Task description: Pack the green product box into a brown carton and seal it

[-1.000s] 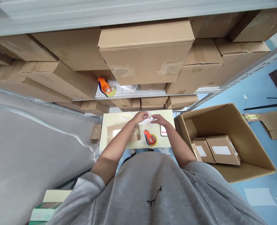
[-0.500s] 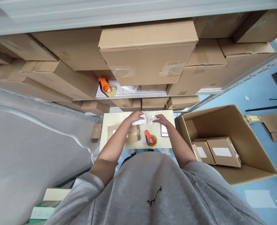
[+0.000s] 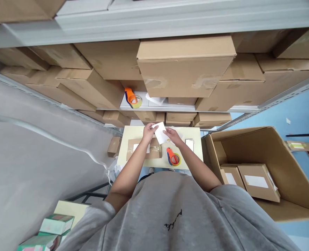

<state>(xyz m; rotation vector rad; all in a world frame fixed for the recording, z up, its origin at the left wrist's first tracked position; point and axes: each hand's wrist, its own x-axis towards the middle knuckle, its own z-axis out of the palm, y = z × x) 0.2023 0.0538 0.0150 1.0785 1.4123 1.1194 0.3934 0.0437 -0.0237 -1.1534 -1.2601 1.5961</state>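
Note:
A white paper label (image 3: 160, 134) is held between both hands above the cream table (image 3: 124, 133). My left hand (image 3: 148, 132) pinches its upper left edge. At its right edge my right hand (image 3: 172, 135) is closed on it. Below and left of the label, partly behind my left forearm, lies a taped cardboard box (image 3: 156, 149) with a white label on top. An orange and blue tape dispenser (image 3: 173, 157) with yellowish tape rests just in front of my right hand. Farther right on the table is a phone (image 3: 189, 144) with a light screen.
A large open carton (image 3: 292, 167) stands at the right, with labelled boxes (image 3: 256, 181) inside. Ahead, a metal shelf (image 3: 154, 28) holds many cardboard boxes (image 3: 185, 75) and a second tape dispenser (image 3: 132, 98). Green and white boxes (image 3: 56, 224) sit at the lower left.
My hands have come together; separate white pieces were in them before, and now both grip one white label. The view has shifted, so the scene appears lower and farther right.

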